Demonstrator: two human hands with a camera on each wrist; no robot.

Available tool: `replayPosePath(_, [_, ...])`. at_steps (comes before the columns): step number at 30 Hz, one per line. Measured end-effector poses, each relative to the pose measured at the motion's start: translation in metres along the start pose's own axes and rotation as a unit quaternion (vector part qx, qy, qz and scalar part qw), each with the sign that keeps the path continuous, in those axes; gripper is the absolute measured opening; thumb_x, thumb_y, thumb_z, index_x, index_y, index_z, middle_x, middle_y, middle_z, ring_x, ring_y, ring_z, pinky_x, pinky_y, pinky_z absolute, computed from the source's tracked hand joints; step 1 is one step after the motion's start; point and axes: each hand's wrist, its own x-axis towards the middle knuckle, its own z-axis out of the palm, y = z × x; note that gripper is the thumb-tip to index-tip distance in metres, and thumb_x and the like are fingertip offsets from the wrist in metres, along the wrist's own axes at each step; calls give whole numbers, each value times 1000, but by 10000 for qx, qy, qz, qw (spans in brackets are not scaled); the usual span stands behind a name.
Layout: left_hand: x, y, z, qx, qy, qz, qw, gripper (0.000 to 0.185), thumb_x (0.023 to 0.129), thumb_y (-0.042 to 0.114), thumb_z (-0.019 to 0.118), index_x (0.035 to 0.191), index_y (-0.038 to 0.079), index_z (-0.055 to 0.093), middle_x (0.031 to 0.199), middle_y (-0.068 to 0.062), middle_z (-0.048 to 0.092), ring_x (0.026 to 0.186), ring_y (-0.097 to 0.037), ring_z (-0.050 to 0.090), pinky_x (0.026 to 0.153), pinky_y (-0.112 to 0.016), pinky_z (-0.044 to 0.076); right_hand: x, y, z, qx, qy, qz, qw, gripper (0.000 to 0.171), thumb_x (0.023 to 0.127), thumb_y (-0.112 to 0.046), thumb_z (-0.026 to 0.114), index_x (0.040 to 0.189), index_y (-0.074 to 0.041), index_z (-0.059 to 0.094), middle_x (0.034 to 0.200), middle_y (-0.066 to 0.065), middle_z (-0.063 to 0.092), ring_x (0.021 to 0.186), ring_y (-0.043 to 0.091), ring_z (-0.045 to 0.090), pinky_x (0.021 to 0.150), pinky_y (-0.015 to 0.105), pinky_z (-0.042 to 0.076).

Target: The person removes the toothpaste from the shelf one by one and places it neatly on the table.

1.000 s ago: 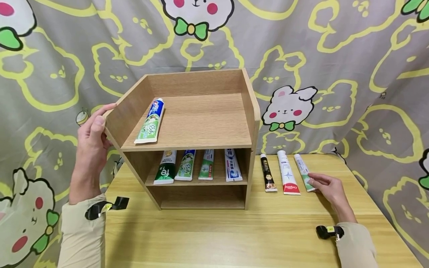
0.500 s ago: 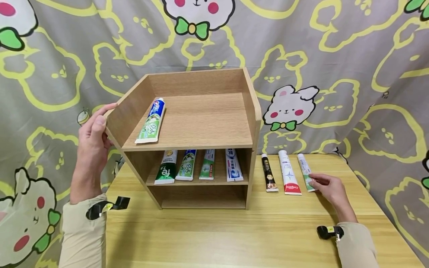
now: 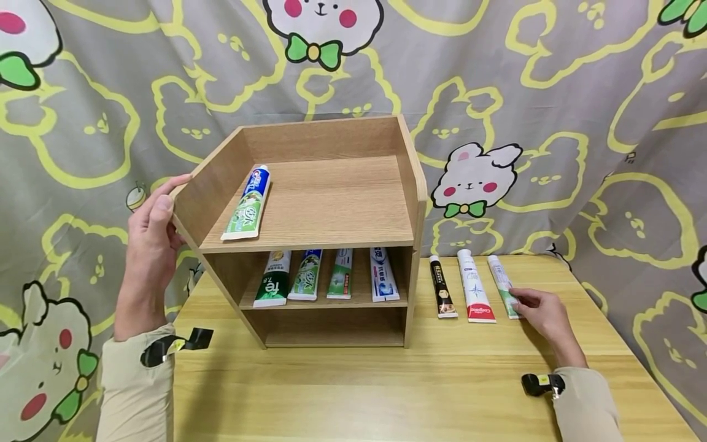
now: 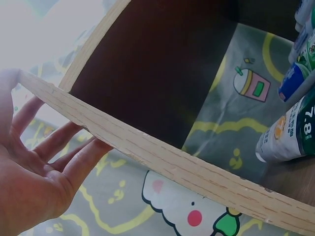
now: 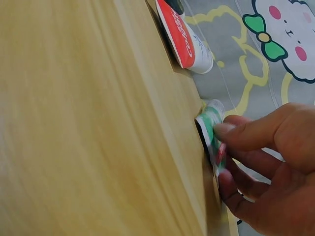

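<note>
nothing much has moved in the last second; both my hands stay put. my left hand (image 3: 149,230) holds the left wall of the rack (image 3: 411,184), thumb over its edge. my right hand (image 3: 544,316) pinches the tail of the green tube (image 3: 502,285), right of the rack beside two more. five tubes lie shelved, one up top; i judge three remain.

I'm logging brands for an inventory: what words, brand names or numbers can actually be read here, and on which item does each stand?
"Colgate": red end of the white tube on the table, also seen in the right wrist view.
"7.8": dark green tube on the middle shelf, read in the left wrist view.
Print on the other tubes, including the one the right hand pinches: too small or blurred.
</note>
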Motion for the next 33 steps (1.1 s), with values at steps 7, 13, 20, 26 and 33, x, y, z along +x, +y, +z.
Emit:
replayPosePath(7, [0,1,0,12,-78,64,9999,44,102,26,52,140,7,63,131,-17,49,98,-30,56,62,-25,59,0,-1,-3,-13,-63,87,9999,39,95,-7,69,131,6,65,131,35,59,119,48,56,89,48,47])
replayPosePath(13, [0,0,0,93,-35,19,9999,44,102,26,52,140,7,63,132,-16,48,99,-30,55,63,-25,58,-1,-4,-9,213,-162,324,9991,44,100,-17,67,139,3,60,133,31,61,99,14,60,72,18,47])
replayPosePath(20, [-1,0,0,217,1,-48,9998,44,103,27,50,141,8,62,133,-16,47,103,-30,53,66,-25,58,-6,-13,-19,1064,-321,-142,9937,50,104,-18,62,144,9,51,140,36,52,95,-16,52,76,15,53])
replayPosePath(26, [-2,1,-1,270,-35,-66,9996,44,103,27,49,142,9,62,134,-15,47,105,-30,53,68,-24,58,-9,-26,-26,1367,-340,-565,9884,50,103,-17,63,145,8,50,135,16,63,100,-8,59,78,19,56])
replayPosePath(33, [-2,1,-1,280,-27,-91,9996,44,103,27,50,141,9,62,132,-16,47,103,-30,54,65,-25,59,-15,-43,-32,1943,-131,-1122,9744,41,103,-9,61,143,2,55,121,-23,63,105,-9,61,80,14,54])
